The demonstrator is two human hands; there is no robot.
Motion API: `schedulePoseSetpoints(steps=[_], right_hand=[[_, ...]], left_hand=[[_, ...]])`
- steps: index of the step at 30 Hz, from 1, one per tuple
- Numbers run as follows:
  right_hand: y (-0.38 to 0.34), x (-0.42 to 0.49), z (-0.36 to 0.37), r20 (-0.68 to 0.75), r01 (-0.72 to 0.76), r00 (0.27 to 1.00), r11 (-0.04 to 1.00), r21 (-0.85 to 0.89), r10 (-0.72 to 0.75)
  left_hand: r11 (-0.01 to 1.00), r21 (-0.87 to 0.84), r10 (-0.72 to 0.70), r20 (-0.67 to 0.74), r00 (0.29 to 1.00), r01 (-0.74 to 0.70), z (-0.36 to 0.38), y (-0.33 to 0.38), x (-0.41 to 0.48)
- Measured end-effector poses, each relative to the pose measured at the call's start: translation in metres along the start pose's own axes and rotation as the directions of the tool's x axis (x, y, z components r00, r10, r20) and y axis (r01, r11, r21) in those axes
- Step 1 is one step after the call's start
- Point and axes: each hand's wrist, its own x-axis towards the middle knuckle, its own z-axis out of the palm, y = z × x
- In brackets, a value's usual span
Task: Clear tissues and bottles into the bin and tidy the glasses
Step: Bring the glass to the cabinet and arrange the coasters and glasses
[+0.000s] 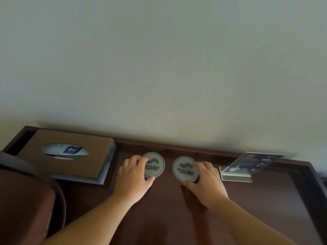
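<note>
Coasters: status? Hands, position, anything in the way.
Hands: left hand grips left coaster, right hand grips right coaster. Both flat on table, side by side, apart. Tissue box left, sign stand right; no glasses or bottles in view.

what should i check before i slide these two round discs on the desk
1. Left hand grip on the left round white disc with a green logo: ok, fingers on top, thumb at the near edge.
2. Right hand grip on the right round white disc with a green logo: ok, same hold.
3. Gap between the discs: ok, they lie apart.
4. Brown tissue box clear of the left hand: ok, apart to the left.
5. Clear acrylic sign stand clear of the right hand: ok, but close.
6. Where the glasses and bin are: cannot tell, none in view.
</note>
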Motion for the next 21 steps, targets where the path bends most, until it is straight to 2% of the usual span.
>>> schedulePoseSetpoints(steps=[4,6,11,15,21], right_hand=[[0.019,-0.029,-0.023,-0.007,0.008,1.0,1.0,0.018,-0.008],[0.032,-0.046,-0.034,0.006,-0.003,1.0,1.0,0.021,0.003],[0.063,-0.078,-0.052,0.036,-0.036,0.999,0.993,0.11,0.032],[0.077,-0.11,-0.056,0.06,-0.032,0.998,0.984,0.178,0.021],[0.094,-0.166,-0.047,0.092,-0.083,0.994,0.966,0.246,0.063]], left_hand=[[0.994,-0.028,0.112,0.084,0.99,-0.11,-0.011,0.005,-0.022],[0.99,-0.077,0.132,0.146,0.98,-0.122,-0.017,0.011,-0.035],[0.971,-0.232,0.126,0.277,0.952,-0.061,-0.024,0.03,-0.068],[0.94,-0.34,0.081,0.306,0.948,0.03,-0.026,0.044,-0.099],[0.933,-0.357,0.097,0.372,0.923,0.046,-0.025,0.046,-0.152]])
